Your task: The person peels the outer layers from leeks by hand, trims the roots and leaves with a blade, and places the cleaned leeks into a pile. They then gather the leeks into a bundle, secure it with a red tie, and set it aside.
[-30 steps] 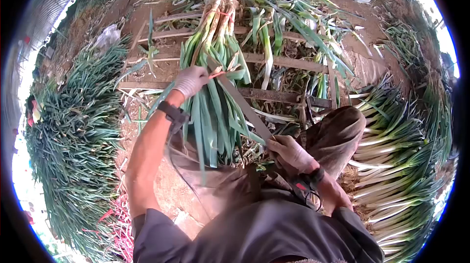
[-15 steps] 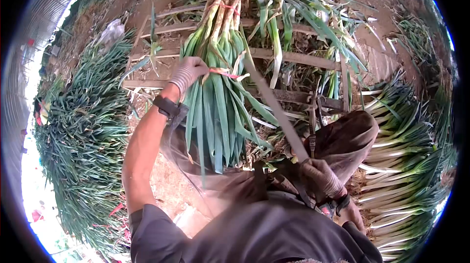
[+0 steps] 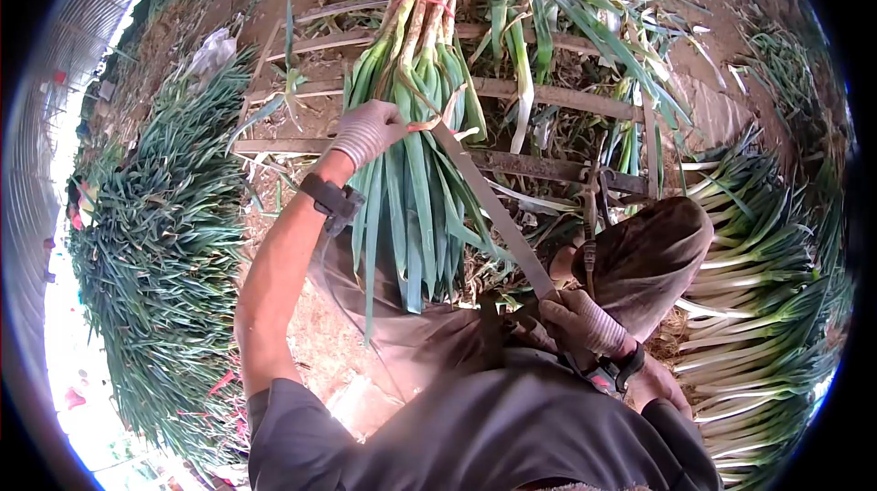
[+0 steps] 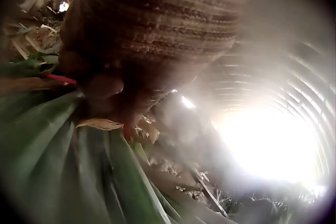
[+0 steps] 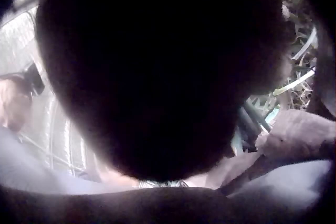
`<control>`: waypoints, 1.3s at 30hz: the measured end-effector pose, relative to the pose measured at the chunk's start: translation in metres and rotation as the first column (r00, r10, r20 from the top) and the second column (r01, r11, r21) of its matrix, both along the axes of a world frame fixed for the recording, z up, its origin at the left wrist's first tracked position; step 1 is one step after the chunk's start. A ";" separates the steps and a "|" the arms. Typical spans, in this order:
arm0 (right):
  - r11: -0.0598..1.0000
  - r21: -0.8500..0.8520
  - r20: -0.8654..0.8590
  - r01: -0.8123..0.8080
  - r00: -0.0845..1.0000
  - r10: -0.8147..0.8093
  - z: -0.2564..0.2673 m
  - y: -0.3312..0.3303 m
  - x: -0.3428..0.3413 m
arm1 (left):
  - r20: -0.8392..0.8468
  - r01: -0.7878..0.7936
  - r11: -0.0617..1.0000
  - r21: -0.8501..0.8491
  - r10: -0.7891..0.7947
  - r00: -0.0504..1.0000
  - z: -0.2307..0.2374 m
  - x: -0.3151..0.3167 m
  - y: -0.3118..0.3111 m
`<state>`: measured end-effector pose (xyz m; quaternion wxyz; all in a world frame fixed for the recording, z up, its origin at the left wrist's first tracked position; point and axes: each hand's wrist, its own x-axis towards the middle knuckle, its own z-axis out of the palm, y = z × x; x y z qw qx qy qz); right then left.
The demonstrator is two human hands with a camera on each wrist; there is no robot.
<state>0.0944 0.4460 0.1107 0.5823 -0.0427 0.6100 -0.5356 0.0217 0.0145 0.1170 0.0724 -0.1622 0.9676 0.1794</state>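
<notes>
A bundle of long green onions lies on a wooden rack, roots at the far end, leaves toward the person. A red band circles it near the roots. At mid-bundle the gloved left hand pinches a reddish tie; in the left wrist view the left hand is at a red strip over the leaves. The gloved right hand grips the near end of a long flat blade, whose far end meets the bundle beside the tie. In the right wrist view the right hand is a dark shape.
Rack slats run under the bundle, with loose leaves scattered beyond. A heap of green onions stands at the left, and a row with white stems at the right. The person's bent knee is beside the right hand.
The blade swung away from the tie to the bundle's right side, then came back to it. The right hand moved right and nearer the body. The left hand stayed at the tie.
</notes>
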 end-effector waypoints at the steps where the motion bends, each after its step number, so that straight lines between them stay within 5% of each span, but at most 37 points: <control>1: 1.000 0.005 -0.014 0.005 1.000 -0.005 0.000 -0.003 0.001 | 0.004 0.024 0.999 -0.021 -0.024 1.000 0.000 0.000 0.003; 5: 0.991 0.056 -0.243 -0.119 0.961 0.129 -0.026 -0.035 -0.002 | -0.024 0.059 0.998 -0.037 -0.060 0.998 -0.007 -0.002 0.009; 9: 0.986 0.095 -0.297 -0.135 0.942 0.157 -0.028 -0.045 0.004 | -0.053 0.074 0.988 0.133 -0.068 0.996 0.006 0.017 -0.003; 12: 0.958 0.117 -0.360 -0.262 0.888 0.286 -0.013 0.009 0.002 | -0.137 0.012 0.876 0.482 0.062 0.989 -0.006 0.035 -0.022; 13: 0.914 0.160 -0.383 -0.374 0.829 0.406 -0.015 0.034 0.000 | -0.061 -0.247 0.780 0.575 0.342 0.938 0.062 0.044 0.010; 15: 0.897 0.259 -0.344 -0.358 0.834 0.432 0.009 0.062 0.003 | -0.325 0.129 0.991 -0.022 -0.129 0.937 0.100 0.053 -0.072; 16: 0.928 0.222 -0.327 -0.299 0.874 0.360 0.010 0.076 0.002 | -0.395 0.177 0.912 -0.369 -0.327 0.859 0.119 0.059 -0.112; 17: 0.956 0.184 -0.314 -0.228 0.908 0.277 0.013 0.084 0.000 | -0.307 -0.110 0.648 -0.753 -0.200 0.930 0.152 0.078 -0.154; 18: 0.976 0.214 -0.162 0.029 0.987 0.006 0.028 0.080 -0.002 | -0.457 -0.313 0.592 -0.743 -0.108 0.883 0.182 0.091 -0.198; 19: 0.994 0.070 -0.151 0.081 0.986 -0.070 0.018 0.094 -0.016 | -0.667 -0.525 0.616 -0.587 0.000 0.745 0.224 0.103 -0.240; 21: 0.906 -0.050 -0.178 0.421 0.888 -0.423 0.054 0.069 -0.031 | -0.945 -0.748 0.639 -0.179 0.101 0.312 0.305 0.129 -0.292; 22: 0.917 -0.060 -0.255 0.394 0.882 -0.396 0.046 0.067 -0.049 | -0.991 -0.658 0.741 0.136 0.102 -0.090 0.339 0.128 -0.291; 24: 0.924 -0.089 -0.403 0.371 0.835 -0.374 0.036 0.043 -0.081 | -0.980 -0.825 0.537 -0.176 -0.016 0.199 0.384 0.117 -0.225; 26: 0.915 -0.138 -0.374 0.380 0.835 -0.403 0.025 -0.005 -0.104 | -0.753 -0.602 0.475 -0.641 -0.242 0.611 0.351 0.054 -0.268; 29: 0.948 -0.112 -0.225 0.298 0.922 -0.316 0.017 -0.079 -0.128 | -0.458 -0.131 0.779 -0.613 -0.216 0.862 0.240 -0.041 -0.162; 32: 0.955 -0.184 -0.317 0.231 0.906 -0.280 -0.017 -0.144 -0.149 | -0.264 0.122 0.911 -0.395 -0.239 0.934 0.133 -0.121 -0.100; 35: 0.920 -0.242 -0.273 0.307 0.889 -0.368 -0.048 -0.188 -0.170 | -0.198 0.205 0.835 -0.510 -0.346 0.917 0.055 -0.202 -0.090; 39: 0.953 -0.180 -0.344 0.245 0.892 -0.294 -0.052 -0.216 -0.191 | -0.059 0.160 0.878 -0.451 -0.209 0.976 0.004 -0.286 -0.090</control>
